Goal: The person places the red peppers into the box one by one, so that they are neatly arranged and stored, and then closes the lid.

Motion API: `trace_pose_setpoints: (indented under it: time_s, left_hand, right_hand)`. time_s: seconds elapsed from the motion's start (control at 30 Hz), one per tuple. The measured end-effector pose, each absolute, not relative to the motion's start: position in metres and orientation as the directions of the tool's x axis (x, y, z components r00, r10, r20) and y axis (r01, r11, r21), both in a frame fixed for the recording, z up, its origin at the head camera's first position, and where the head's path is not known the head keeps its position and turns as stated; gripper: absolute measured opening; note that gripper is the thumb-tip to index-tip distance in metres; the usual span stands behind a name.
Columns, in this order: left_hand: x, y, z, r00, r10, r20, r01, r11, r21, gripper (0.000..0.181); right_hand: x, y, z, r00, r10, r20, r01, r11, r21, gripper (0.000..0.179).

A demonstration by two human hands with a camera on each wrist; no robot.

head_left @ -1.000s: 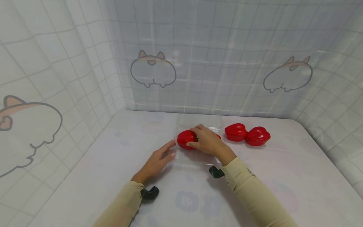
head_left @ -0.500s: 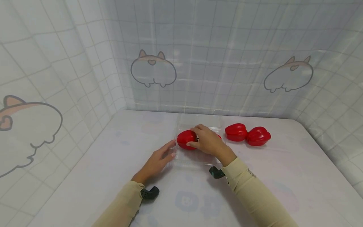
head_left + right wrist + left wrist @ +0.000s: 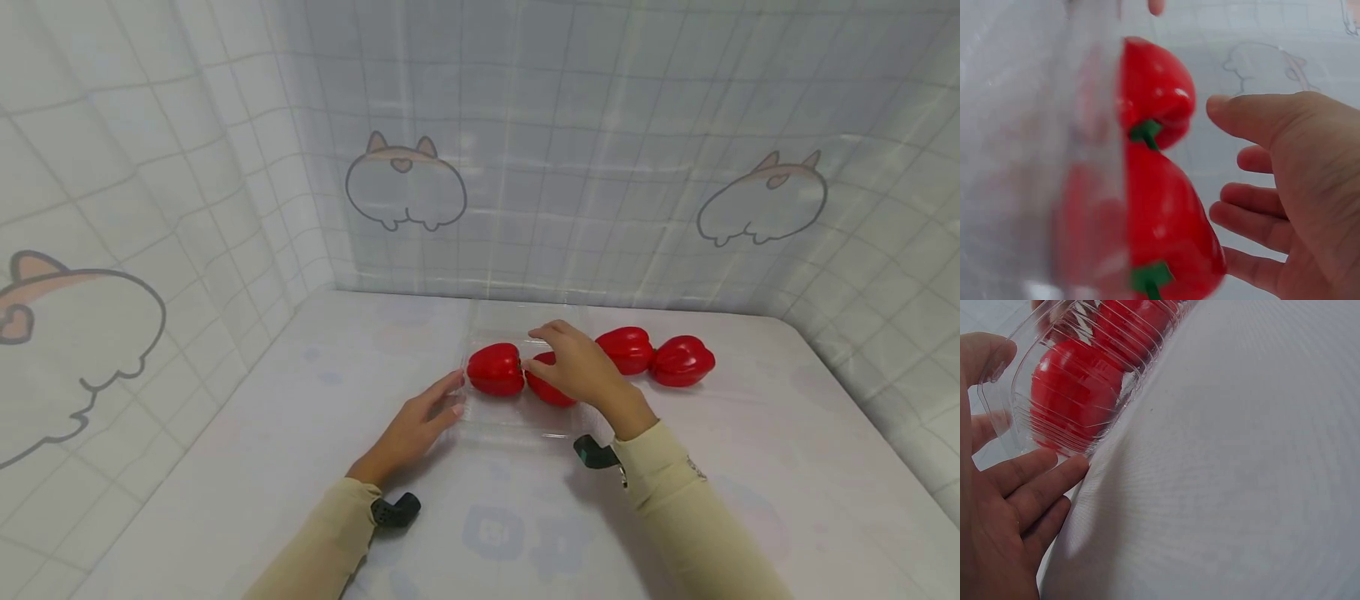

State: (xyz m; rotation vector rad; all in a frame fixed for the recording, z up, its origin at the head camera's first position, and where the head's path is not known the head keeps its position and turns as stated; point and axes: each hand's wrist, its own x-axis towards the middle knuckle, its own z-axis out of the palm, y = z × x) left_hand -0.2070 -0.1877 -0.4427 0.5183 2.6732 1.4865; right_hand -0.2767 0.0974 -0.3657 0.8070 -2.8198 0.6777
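A clear plastic clamshell box (image 3: pixel 517 417) holds two red bell peppers lying on their sides: a left bell pepper (image 3: pixel 495 370) and a right bell pepper (image 3: pixel 547 385). My left hand (image 3: pixel 408 433) touches the box's left end with nearly straight fingers (image 3: pixel 1047 494), the thumb by its rim. Above the right bell pepper hovers my right hand (image 3: pixel 581 367), fingers spread and holding nothing. In the right wrist view, green stems show on both peppers beside this hand (image 3: pixel 1310 181), partly behind the blurred box wall.
Two more red bell peppers, a nearer-box one (image 3: pixel 626 350) and an outer one (image 3: pixel 682 361), lie touching on the table (image 3: pixel 787 450) right of the box. The box's lid (image 3: pixel 525 317) lies folded back towards the rear wall (image 3: pixel 585 167). Side walls flank the table.
My right hand has let go of the left bell pepper and moved right, its fingers spreading. The right bell pepper is now more exposed. My left hand has stayed still.
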Motion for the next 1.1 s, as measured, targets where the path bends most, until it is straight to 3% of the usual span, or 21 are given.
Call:
trace_pose_setpoints:
  time_s: [0.47, 1.1]
  left_hand:
    - [-0.207, -0.187, -0.443, -0.950, 0.292, 0.112, 0.248, 0.483, 0.840, 0.060]
    - [-0.209, -0.186, -0.445, -0.950, 0.292, 0.109, 0.248, 0.492, 0.835, 0.060]
  right_hand:
    - [-0.270, 0.121, -0.368, -0.894, -0.436, 0.106, -0.442, 0.814, -0.378, 0.061]
    - [-0.272, 0.126, -0.368, -0.863, -0.491, 0.120, -0.496, 0.777, -0.388, 0.050]
